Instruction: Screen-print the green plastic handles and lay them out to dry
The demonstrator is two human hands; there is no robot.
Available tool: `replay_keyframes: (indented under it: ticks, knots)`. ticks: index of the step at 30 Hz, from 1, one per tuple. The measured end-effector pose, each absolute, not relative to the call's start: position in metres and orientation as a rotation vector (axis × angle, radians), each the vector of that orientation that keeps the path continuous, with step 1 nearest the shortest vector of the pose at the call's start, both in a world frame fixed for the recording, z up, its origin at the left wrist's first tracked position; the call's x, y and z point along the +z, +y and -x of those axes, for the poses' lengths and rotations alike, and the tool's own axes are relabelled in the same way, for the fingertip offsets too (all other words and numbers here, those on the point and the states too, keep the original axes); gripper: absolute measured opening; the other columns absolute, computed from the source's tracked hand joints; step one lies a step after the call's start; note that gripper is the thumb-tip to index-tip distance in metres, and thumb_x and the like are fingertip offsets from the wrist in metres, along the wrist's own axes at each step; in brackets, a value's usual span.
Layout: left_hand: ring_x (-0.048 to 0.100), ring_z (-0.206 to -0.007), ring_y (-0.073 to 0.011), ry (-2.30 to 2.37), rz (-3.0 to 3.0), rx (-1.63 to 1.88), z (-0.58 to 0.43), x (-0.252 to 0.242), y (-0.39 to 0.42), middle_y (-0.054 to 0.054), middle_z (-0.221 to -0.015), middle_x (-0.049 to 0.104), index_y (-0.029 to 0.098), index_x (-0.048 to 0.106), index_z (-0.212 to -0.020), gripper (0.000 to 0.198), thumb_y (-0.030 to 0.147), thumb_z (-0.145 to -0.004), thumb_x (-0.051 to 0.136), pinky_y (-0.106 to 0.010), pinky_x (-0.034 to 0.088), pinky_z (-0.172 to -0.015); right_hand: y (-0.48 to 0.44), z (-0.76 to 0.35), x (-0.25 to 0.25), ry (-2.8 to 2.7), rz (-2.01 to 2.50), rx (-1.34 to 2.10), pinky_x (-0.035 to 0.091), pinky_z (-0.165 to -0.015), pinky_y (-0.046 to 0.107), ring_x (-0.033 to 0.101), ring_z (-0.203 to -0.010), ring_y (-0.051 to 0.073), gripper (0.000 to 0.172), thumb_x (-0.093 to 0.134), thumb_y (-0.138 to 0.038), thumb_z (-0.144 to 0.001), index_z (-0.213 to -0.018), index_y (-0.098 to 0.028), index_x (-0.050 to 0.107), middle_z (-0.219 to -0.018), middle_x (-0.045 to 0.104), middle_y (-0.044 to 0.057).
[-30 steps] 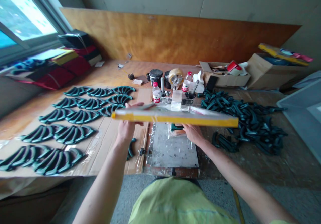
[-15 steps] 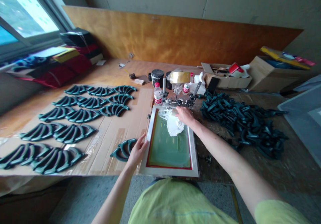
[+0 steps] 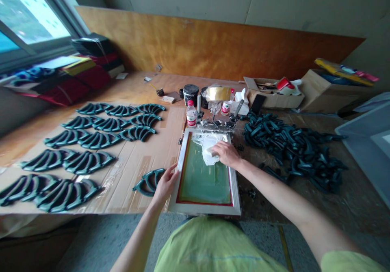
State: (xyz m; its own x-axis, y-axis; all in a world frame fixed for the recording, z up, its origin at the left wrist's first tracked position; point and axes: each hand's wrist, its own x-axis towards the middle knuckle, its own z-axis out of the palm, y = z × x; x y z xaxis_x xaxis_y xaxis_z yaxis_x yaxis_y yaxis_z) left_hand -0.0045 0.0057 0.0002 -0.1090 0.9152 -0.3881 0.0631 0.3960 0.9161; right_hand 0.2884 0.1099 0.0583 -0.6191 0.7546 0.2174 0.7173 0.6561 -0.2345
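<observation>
A screen-printing frame [image 3: 235, 191] with green mesh and a red border lies flat in front of me. My right hand [image 3: 225, 154] is closed on a white squeegee [image 3: 210, 155] that rests in white ink [image 3: 204, 141] at the far end of the mesh. The fingers of my left hand [image 3: 166, 182] are curled over the frame's left edge. One dark green curved plastic part [image 3: 148, 182] lies on the cardboard just left of that hand.
Rows of the same green parts [image 3: 88, 142] lie on cardboard to the left. A loose pile of them [image 3: 292, 146] sits to the right. Bottles [image 3: 191, 115], black ink tubs [image 3: 190, 92] and a tape roll stand behind the frame. Cardboard boxes [image 3: 274, 97] at back right.
A second ago the frame was lifted on its hinge with both hands under it. It now lies flat, and my right hand has drawn the squeegee slightly toward me.
</observation>
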Motion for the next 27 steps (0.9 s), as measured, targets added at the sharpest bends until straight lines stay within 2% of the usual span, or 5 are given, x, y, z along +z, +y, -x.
replay_keyframes:
  ticks: [8,14,18,22,27]
  knots:
    - [0.066,-0.070,-0.0194,1.460,-0.837,0.945,0.001,0.020,0.006,-0.003,-0.079,0.071,0.016,0.056,-0.130,0.076,0.061,-0.070,0.068,-0.026,0.051,-0.062,0.106,-0.297,0.061,-2.503,1.117,0.312,0.048,-0.084,0.031,0.060,-0.093,0.020,0.021,0.060,-0.014,-0.085,-0.102,-0.023,0.069,-0.096,0.070,0.004]
    - [0.062,-0.062,-0.0176,1.450,-0.843,0.980,0.006,0.079,0.018,-0.002,-0.077,0.071,0.017,0.065,-0.120,0.071,0.063,-0.067,0.069,-0.024,0.045,-0.053,0.184,-0.287,0.095,-2.188,1.431,0.282,0.048,-0.087,0.032,0.063,-0.097,0.020,0.062,0.071,-0.021,-0.079,-0.137,-0.029,0.051,-0.115,0.066,0.004]
    - [0.063,-0.069,-0.0176,1.374,-1.007,1.201,0.007,0.113,0.044,-0.002,-0.079,0.069,0.016,0.071,-0.089,0.050,0.062,-0.070,0.068,-0.024,0.047,-0.059,0.202,-0.329,0.096,-1.927,1.556,0.152,0.048,-0.083,0.034,0.063,-0.088,0.020,0.037,0.058,-0.028,-0.087,-0.122,-0.019,0.062,-0.099,0.069,0.006]
    - [0.065,-0.077,-0.0165,1.160,-1.081,1.488,-0.007,0.144,0.083,-0.003,-0.090,0.068,0.019,0.065,-0.097,0.037,0.051,-0.078,0.063,-0.023,0.050,-0.060,0.173,-0.365,0.059,-1.847,1.762,0.289,0.049,-0.075,0.034,0.062,-0.077,0.021,0.022,0.050,-0.029,-0.089,-0.094,-0.017,0.068,-0.082,0.069,0.006]
    - [0.062,-0.060,-0.0114,1.127,-0.991,1.557,-0.022,0.171,0.119,0.000,-0.067,0.063,0.018,0.058,-0.090,0.034,0.052,-0.084,0.054,-0.019,0.047,-0.053,0.115,-0.342,0.006,-2.171,1.536,0.402,0.048,-0.084,0.036,0.061,-0.091,0.021,0.038,0.066,-0.031,-0.083,-0.120,-0.020,0.061,-0.094,0.068,0.006]
